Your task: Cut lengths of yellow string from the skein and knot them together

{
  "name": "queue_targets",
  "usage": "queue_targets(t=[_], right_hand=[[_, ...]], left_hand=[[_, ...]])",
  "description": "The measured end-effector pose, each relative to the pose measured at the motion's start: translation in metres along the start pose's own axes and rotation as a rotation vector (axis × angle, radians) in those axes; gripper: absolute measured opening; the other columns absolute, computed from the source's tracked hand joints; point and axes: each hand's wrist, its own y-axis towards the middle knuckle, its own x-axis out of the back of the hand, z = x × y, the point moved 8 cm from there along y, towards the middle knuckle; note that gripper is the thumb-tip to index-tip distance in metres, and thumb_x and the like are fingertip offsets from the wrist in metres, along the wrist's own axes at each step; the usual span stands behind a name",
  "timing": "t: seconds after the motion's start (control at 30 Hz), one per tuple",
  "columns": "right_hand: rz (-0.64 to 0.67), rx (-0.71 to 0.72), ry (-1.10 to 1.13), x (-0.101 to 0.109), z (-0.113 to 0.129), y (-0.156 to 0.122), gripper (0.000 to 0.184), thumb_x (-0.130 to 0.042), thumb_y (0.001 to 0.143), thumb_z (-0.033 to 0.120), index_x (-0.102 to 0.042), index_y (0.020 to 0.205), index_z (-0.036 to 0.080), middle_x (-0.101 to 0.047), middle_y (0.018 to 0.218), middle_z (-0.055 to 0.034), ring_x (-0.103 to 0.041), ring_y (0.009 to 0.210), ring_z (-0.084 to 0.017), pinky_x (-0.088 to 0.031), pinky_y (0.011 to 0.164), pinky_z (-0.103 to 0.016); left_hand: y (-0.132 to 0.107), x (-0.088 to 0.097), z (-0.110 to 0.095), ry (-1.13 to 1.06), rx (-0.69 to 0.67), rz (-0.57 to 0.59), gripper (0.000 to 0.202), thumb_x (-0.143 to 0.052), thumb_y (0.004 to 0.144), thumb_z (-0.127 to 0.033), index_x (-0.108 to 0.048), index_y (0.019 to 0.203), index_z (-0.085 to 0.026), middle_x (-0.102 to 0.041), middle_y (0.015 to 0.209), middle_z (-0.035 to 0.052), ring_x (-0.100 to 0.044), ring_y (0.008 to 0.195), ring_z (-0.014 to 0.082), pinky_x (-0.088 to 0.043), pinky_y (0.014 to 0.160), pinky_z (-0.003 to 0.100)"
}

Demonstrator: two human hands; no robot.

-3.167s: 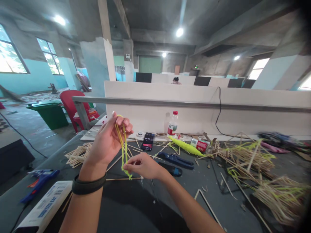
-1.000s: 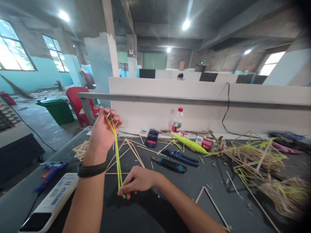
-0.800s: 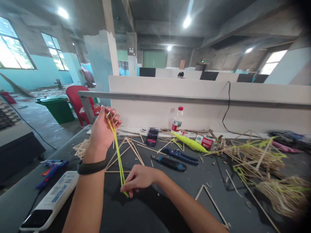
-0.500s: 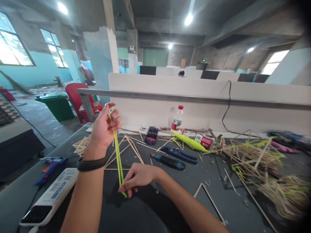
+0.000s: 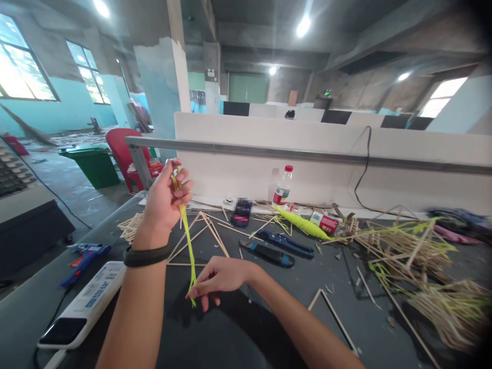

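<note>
Several strands of yellow-green string (image 5: 187, 230) run taut between my two hands above the dark tabletop. My left hand (image 5: 169, 192) is raised and grips their upper end, with the strands passing under its curled fingers. Lower down, my right hand (image 5: 215, 282) pinches the other end between thumb and forefinger, and short tails stick out below the pinch. The strands lie bunched together in the middle and spread a little near my right hand. Behind them, thin wooden sticks joined in a triangular frame (image 5: 219, 234) lie on the table.
Past my right wrist are a utility knife (image 5: 269, 253), a dark blue tool (image 5: 286, 242), a yellow-green string bundle (image 5: 303, 223) and a bottle (image 5: 283, 187). Tangled sticks (image 5: 442, 312) cover the right side. At left are a glue gun (image 5: 84, 264) and a white power bank (image 5: 84, 302).
The strands have drawn closer together along their middle. Both hands keep their hold and have barely moved; the whole view has shifted slightly.
</note>
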Motion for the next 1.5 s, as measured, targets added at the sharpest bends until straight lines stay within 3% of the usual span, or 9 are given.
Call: queue_targets(t=[0.37, 0.67, 0.8, 0.87, 0.93, 1.03, 1.2, 1.33, 1.5], right_hand=[[0.013, -0.005, 0.0, -0.002, 0.003, -0.001, 0.033, -0.067, 0.091, 0.038, -0.076, 0.111, 0.014, -0.071, 0.073, 0.001, -0.058, 0.053, -0.005, -0.049, 0.056, -0.018], [0.05, -0.008, 0.065, -0.005, -0.003, 0.002, 0.038, -0.07, 0.087, 0.044, -0.076, 0.11, 0.015, -0.071, 0.077, 0.0001, -0.062, 0.062, -0.007, -0.052, 0.061, -0.019], [0.026, 0.019, 0.069, 0.004, 0.005, -0.007, 0.042, -0.074, 0.082, 0.049, -0.077, 0.106, 0.014, -0.074, 0.099, -0.0064, -0.067, 0.084, -0.014, -0.054, 0.067, -0.022], [-0.015, 0.02, -0.046, 0.016, 0.015, -0.022, 0.052, -0.078, 0.079, 0.042, -0.069, 0.125, 0.02, -0.071, 0.117, -0.0079, -0.067, 0.089, -0.015, -0.054, 0.073, -0.022], [-0.037, 0.038, -0.116, 0.028, 0.03, -0.043, 0.078, -0.083, 0.075, 0.031, -0.05, 0.146, 0.029, -0.06, 0.138, -0.0083, -0.066, 0.104, -0.017, -0.053, 0.08, -0.023], [-0.106, 0.172, -0.018, 0.046, 0.06, -0.075, 0.077, -0.081, 0.075, 0.025, -0.05, 0.145, 0.027, -0.05, 0.149, -0.0096, -0.054, 0.128, -0.023, -0.049, 0.094, -0.029], [-0.413, 0.387, 0.258, 0.07, 0.095, -0.108, 0.047, -0.064, 0.089, 0.045, -0.064, 0.129, 0.02, -0.06, 0.138, -0.0122, -0.055, 0.127, -0.026, -0.043, 0.103, -0.04], [-0.421, 0.348, 0.118, 0.051, 0.112, -0.107, 0.055, -0.036, 0.101, 0.057, -0.071, 0.118, 0.017, -0.068, 0.121, -0.0122, -0.06, 0.118, -0.025, -0.04, 0.106, -0.042], [-0.421, 0.362, 0.112, 0.037, 0.123, -0.102, 0.048, -0.052, 0.096, 0.057, -0.075, 0.098, 0.015, -0.072, 0.094, -0.0084, -0.067, 0.088, -0.019, -0.05, 0.094, -0.039]], left_hand=[[0.0, 0.0, -0.001, -0.001, -0.003, -0.016, 0.015, -0.058, 0.096, -0.029, -0.057, 0.083, -0.02, -0.042, 0.061, -0.0064, -0.03, 0.037, 0.0034, -0.018, 0.032, 0.015], [0.0, 0.002, -0.004, 0.011, -0.016, -0.048, 0.016, -0.061, 0.094, -0.029, -0.056, 0.082, -0.02, -0.039, 0.059, -0.0078, -0.029, 0.037, 0.0034, -0.021, 0.032, 0.015], [-0.002, -0.005, -0.002, 0.008, 0.005, -0.018, 0.016, -0.062, 0.094, -0.028, -0.055, 0.082, -0.02, -0.036, 0.058, -0.0084, -0.027, 0.037, 0.0032, -0.02, 0.031, 0.015], [-0.004, -0.011, 0.0, 0.002, 0.025, -0.005, 0.016, -0.063, 0.093, -0.029, -0.054, 0.082, -0.02, -0.034, 0.058, -0.0087, -0.027, 0.036, 0.0033, -0.019, 0.031, 0.014], [-0.007, -0.017, 0.002, -0.005, 0.047, 0.004, 0.015, -0.064, 0.092, -0.029, -0.054, 0.083, -0.02, -0.034, 0.058, -0.0089, -0.027, 0.036, 0.0032, -0.018, 0.031, 0.014], [-0.013, -0.03, 0.007, -0.019, 0.081, 0.031, 0.015, -0.064, 0.092, -0.03, -0.054, 0.085, -0.021, -0.035, 0.059, -0.0091, -0.026, 0.036, 0.0027, -0.017, 0.03, 0.014], [-0.024, -0.055, 0.028, -0.007, 0.171, 0.121, 0.017, -0.067, 0.09, -0.035, -0.056, 0.088, -0.022, -0.032, 0.063, -0.0089, -0.024, 0.038, 0.0021, -0.013, 0.032, 0.016], [-0.03, -0.071, 0.046, 0.034, 0.216, 0.194, 0.017, -0.062, 0.093, -0.037, -0.056, 0.089, -0.021, -0.029, 0.065, -0.0082, -0.022, 0.041, 0.0023, -0.013, 0.034, 0.016], [-0.035, -0.079, 0.06, 0.076, 0.217, 0.204, 0.02, -0.061, 0.094, -0.041, -0.057, 0.088, -0.022, -0.03, 0.067, -0.0073, -0.022, 0.042, 0.0024, -0.016, 0.034, 0.016]])
